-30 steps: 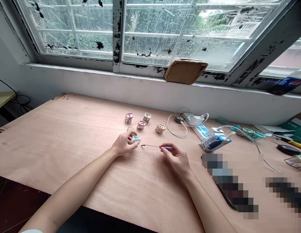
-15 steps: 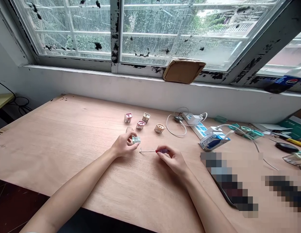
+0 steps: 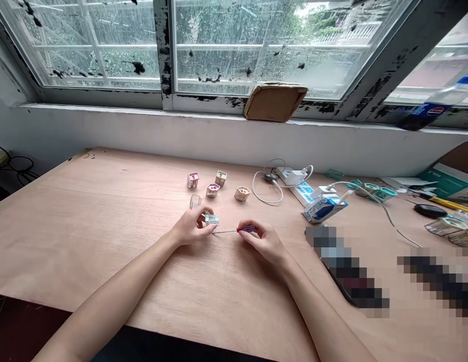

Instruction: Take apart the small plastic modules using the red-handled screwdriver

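A small clear and pale-green plastic container (image 3: 211, 219) is pinched between the thumb and fingers of my left hand (image 3: 192, 226). My right hand (image 3: 261, 239) is closed around the red and dark handle of a screwdriver (image 3: 247, 229), whose thin shaft points left. The shaft's tip is just below the green container; I cannot tell if they touch. A clear plastic cup-like piece (image 3: 195, 201) stands just behind my left hand. Farther back are small containers with pink tops (image 3: 193, 179) and cream tops (image 3: 242, 193).
A power strip (image 3: 304, 191) with white cables lies at the back right, beside a blue and white carton (image 3: 324, 207). Several teal-rimmed containers (image 3: 384, 194) sit farther right, near a black mouse (image 3: 430, 210). A pixelated dark object (image 3: 347, 271) lies right of my right arm.
The screwdriver's tip has come closer to the green container in my left hand. The whole view has shifted slightly, and the clear piece behind my left hand shows more fully.
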`<state>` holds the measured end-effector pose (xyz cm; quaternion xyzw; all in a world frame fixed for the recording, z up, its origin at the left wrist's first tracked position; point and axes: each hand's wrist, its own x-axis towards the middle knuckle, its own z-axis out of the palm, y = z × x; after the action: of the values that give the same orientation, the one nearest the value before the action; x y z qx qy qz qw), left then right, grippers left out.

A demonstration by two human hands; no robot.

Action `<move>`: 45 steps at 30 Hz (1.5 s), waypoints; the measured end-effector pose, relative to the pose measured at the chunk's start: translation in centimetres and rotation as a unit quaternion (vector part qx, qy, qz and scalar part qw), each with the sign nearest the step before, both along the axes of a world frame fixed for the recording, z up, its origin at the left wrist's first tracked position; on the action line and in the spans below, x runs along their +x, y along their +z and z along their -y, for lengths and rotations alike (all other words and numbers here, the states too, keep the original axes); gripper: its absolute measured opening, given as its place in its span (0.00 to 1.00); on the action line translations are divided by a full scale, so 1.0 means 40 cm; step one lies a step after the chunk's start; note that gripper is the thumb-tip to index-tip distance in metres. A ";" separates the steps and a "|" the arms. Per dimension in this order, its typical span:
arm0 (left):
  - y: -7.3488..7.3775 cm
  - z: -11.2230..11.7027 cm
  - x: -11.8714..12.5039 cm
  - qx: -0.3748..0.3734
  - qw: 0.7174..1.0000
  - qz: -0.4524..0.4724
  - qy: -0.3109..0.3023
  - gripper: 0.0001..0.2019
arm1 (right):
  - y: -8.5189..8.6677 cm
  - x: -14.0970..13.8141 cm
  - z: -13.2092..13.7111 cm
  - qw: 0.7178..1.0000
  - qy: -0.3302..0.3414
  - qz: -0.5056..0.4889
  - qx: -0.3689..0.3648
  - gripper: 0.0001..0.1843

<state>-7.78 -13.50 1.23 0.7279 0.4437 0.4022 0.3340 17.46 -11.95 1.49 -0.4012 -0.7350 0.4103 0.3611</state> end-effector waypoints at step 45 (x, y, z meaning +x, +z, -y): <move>-0.006 -0.004 0.000 -0.014 1.000 -0.018 -0.006 0.13 | 0.005 -0.006 -0.004 0.997 -0.054 0.019 0.051 0.07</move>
<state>-7.80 -13.36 0.98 0.7328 0.4506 0.3812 0.3386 17.23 -11.79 1.69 -0.4294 -0.7390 0.3447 0.3883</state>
